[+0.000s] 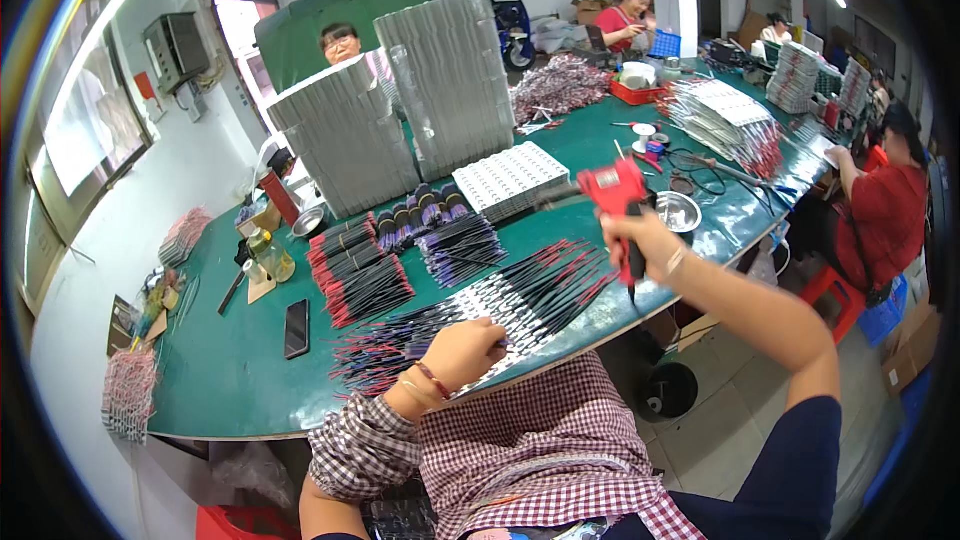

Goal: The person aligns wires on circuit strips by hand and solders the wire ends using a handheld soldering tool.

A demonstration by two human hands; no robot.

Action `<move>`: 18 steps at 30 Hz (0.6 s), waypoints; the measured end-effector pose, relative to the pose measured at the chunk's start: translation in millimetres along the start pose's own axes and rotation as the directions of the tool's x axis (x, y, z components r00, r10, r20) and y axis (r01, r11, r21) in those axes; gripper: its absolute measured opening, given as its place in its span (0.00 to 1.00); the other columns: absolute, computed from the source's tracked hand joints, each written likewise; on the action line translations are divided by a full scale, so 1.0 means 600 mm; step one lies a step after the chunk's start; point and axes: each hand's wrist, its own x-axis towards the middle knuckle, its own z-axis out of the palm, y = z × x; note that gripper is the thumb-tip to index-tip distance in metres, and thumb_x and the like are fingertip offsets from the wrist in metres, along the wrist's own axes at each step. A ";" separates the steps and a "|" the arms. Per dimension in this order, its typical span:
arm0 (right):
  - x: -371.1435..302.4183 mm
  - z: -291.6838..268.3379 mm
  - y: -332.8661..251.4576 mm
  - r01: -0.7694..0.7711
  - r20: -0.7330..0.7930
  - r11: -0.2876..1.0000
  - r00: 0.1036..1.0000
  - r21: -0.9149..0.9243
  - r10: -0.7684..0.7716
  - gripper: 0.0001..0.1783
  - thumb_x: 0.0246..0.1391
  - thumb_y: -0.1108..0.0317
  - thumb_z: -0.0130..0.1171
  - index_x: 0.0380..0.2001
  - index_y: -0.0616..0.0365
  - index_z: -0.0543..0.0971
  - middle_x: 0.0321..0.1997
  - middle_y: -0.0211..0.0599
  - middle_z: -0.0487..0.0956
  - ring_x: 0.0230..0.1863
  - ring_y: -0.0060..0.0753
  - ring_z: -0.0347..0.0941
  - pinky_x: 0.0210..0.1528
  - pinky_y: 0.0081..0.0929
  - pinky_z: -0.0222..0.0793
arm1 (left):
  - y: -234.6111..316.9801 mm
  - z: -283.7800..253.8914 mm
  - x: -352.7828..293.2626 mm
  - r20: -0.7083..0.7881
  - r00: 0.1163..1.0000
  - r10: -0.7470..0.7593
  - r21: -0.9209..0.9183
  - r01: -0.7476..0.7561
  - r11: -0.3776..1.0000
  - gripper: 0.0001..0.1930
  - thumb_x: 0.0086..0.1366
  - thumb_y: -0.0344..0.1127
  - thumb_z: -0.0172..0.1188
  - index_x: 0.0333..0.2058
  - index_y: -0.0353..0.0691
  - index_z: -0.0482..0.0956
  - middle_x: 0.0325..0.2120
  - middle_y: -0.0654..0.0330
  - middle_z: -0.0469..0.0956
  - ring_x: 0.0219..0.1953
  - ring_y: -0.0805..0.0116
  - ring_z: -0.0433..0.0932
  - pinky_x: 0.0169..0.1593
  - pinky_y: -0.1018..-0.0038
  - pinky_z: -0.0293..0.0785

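My right hand [650, 240] is wrapped round the black handle of a red gun-shaped tool [612, 185]. The tool is raised over the table's front right, its tip blurred and toward the left. My left hand [466, 352] is closed, knuckles up, at the near edge of a white board [515, 312]. What its fingers hold is hidden. Rows of black wires with red ends [560, 285] lie across the board. More loose red and black wires [375, 355] spread to the left of my left hand.
On the green table [230, 380] lie a phone [297, 328], wire bundles [360, 280] and stacked white boards [512, 180]. Tall grey stacks [447, 80] stand behind. A metal bowl [678, 212] sits right of the tool. Co-workers sit around, one in red [885, 210] at right.
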 end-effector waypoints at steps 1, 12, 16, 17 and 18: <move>-0.029 0.011 0.025 0.015 -0.035 0.999 0.999 0.030 -0.014 0.12 0.51 0.69 0.61 0.37 0.60 0.73 0.22 0.28 0.72 0.17 0.20 0.69 0.20 0.22 0.69 | -0.022 0.009 0.001 -0.026 1.000 -0.017 -0.146 0.013 0.989 0.09 0.55 0.35 0.61 0.27 0.34 0.75 0.24 0.50 0.76 0.28 0.53 0.76 0.33 0.65 0.72; -0.096 0.118 0.178 -0.040 -0.021 0.965 0.999 0.260 0.047 0.24 0.48 0.74 0.64 0.49 0.64 0.69 0.28 0.31 0.75 0.24 0.22 0.72 0.28 0.20 0.68 | 0.031 0.033 0.012 -0.174 0.892 -0.416 -0.513 0.279 0.812 0.07 0.55 0.32 0.62 0.28 0.34 0.75 0.22 0.50 0.75 0.24 0.54 0.75 0.29 0.65 0.70; -0.099 0.108 0.188 0.004 -0.128 0.993 0.992 0.115 0.011 0.23 0.54 0.72 0.56 0.52 0.65 0.66 0.24 0.34 0.70 0.22 0.23 0.67 0.28 0.24 0.68 | -0.050 0.043 -0.022 -0.163 0.856 -0.490 -0.387 0.401 0.830 0.04 0.53 0.29 0.59 0.28 0.36 0.75 0.26 0.49 0.76 0.32 0.48 0.75 0.36 0.60 0.71; -0.106 0.102 0.182 0.019 -0.147 0.994 0.989 0.108 -0.003 0.23 0.55 0.70 0.56 0.53 0.65 0.65 0.24 0.34 0.70 0.22 0.23 0.67 0.28 0.23 0.67 | -0.078 0.054 -0.032 -0.221 0.837 -0.501 -0.359 0.408 0.840 0.05 0.54 0.30 0.59 0.27 0.35 0.75 0.26 0.48 0.76 0.31 0.47 0.75 0.35 0.60 0.71; -0.111 0.101 0.179 0.023 -0.160 0.990 0.987 0.142 0.000 0.23 0.56 0.69 0.55 0.53 0.66 0.66 0.24 0.34 0.71 0.23 0.22 0.68 0.28 0.22 0.68 | -0.094 0.051 -0.040 -0.205 0.805 -0.557 -0.312 0.485 0.817 0.05 0.54 0.30 0.58 0.27 0.35 0.74 0.25 0.48 0.75 0.30 0.46 0.75 0.34 0.60 0.71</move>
